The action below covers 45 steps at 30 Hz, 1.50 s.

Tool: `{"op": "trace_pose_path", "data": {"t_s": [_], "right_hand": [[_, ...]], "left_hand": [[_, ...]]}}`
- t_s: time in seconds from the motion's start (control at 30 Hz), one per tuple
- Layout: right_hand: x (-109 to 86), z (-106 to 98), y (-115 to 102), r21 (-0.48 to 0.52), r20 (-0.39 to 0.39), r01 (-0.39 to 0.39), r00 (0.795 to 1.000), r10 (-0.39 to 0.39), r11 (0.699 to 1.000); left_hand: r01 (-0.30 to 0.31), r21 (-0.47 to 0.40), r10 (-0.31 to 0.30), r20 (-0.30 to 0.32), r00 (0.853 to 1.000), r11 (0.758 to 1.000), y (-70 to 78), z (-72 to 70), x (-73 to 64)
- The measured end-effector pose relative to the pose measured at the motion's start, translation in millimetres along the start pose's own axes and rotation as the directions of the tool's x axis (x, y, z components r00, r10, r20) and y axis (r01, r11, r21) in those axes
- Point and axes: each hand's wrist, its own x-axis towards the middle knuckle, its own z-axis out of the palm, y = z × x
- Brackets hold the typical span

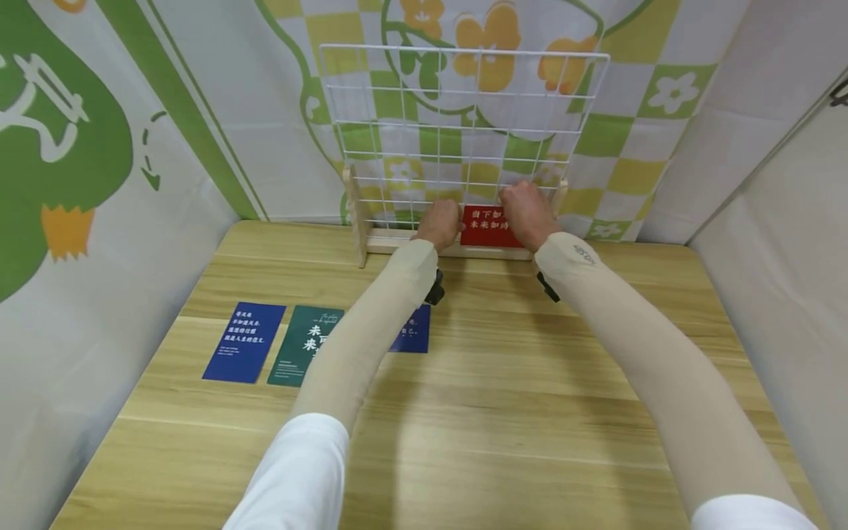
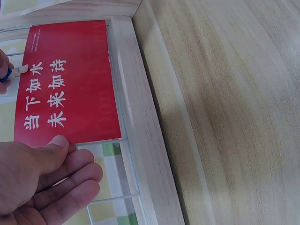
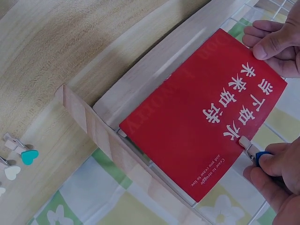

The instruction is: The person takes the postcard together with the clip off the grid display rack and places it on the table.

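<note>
A red card with white lettering leans against the lower part of a white wire grid, its bottom edge down by the wooden base. My left hand pinches one side edge of the card between thumb and fingers. At its upper edge, my right hand pinches a small wooden clothespin with a blue decoration. The clothespin's tip overlaps the card's edge in the right wrist view. In the head view the clothespin is hidden behind my right hand.
A blue card, a green card and another blue card lie on the table, the last two partly behind my left forearm. Heart-topped clothespins lie near the rack's wooden side foot. Printed cloth hangs behind the grid.
</note>
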Motion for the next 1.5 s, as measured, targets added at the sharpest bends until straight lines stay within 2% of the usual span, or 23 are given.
{"op": "trace_pose_path", "data": {"t_s": [0.23,0.67,0.8,0.93,1.03,1.37,1.5], "right_hand": [[-0.4,-3,2,0.015,0.018,0.021,1.000,-0.021,1.000],[-6.0,-3,5,-0.027,0.021,0.105,0.994,-0.104,0.994],[-7.9,-1,7,-0.042,-0.032,0.151,0.988,-0.153,0.988],[-11.0,4,9,-0.058,-0.100,0.209,0.972,-0.214,0.976],[-14.1,8,11,-0.073,-0.115,0.231,0.964,-0.239,0.970],[-15.0,5,11,-0.096,-0.126,0.223,0.964,-0.234,0.970],[-16.8,4,13,-0.075,-0.128,0.217,0.966,-0.225,0.973]], "left_hand": [[-0.030,0.014,0.031,-0.018,0.999,0.999,-0.1,-2.5,-1.6],[-0.021,0.026,0.023,-0.055,0.998,0.999,0.0,-1.0,-3.3],[-0.025,0.044,0.028,-0.074,0.997,0.999,1.1,0.2,-4.0],[-0.011,0.041,0.014,-0.081,0.997,0.999,1.7,1.4,-5.4],[0.001,0.028,0.001,-0.076,0.997,1.000,1.4,2.4,-6.6],[-0.013,0.051,0.018,-0.093,0.996,0.999,1.3,1.3,-7.5],[-0.017,0.033,0.019,-0.077,0.997,0.999,-0.3,-0.9,-8.2]]}}
